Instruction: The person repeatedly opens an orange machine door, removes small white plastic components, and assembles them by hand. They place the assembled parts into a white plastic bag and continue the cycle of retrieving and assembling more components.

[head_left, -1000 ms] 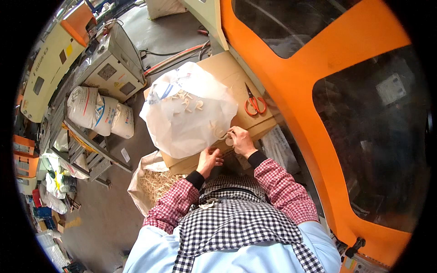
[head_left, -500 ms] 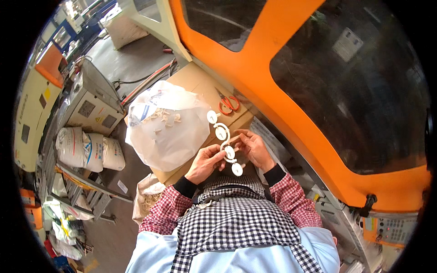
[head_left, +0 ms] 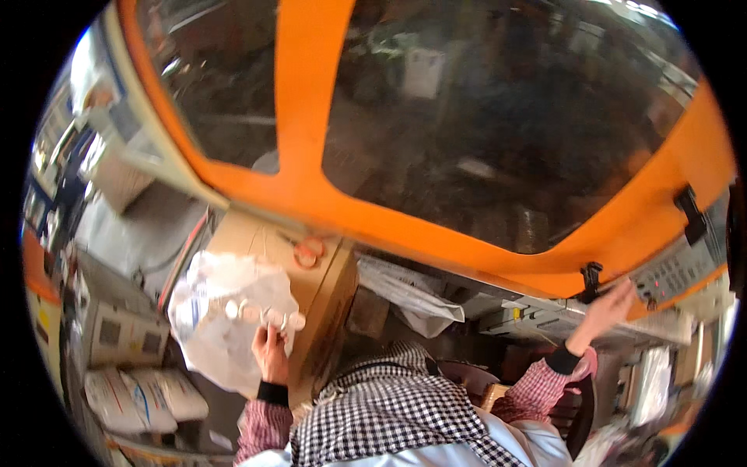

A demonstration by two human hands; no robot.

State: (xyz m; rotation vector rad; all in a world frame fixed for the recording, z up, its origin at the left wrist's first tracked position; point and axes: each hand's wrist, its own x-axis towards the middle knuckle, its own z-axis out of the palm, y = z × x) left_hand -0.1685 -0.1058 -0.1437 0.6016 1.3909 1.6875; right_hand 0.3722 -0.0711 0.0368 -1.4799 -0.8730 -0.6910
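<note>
At far left, a grey cabinet stands behind plump white sacks on the floor. To their right, a translucent white plastic bag is spread over the left part of a cardboard box, reaching past the box's left edge. Above the bag, toward the box's near end, is a strip of pale discs, roughly level and running left to right; whether it touches the bag cannot be told. The left hand pinches the strip from the near side, thumb and fingers closed on its right half. Scissors with red handles lie near the box's far right corner, beyond the bag. A black-and-white checked apron occupies the lower centre. Right of the box lies crumpled clear plastic sheeting, below an orange machine with dark windows. A black handle projects from the machine's lower edge. The right hand, blurred, is extended with fingers outstretched and nothing visible in its grasp; its fingertips reach the left edge of a grey control panel, contact being uncertain.
</note>
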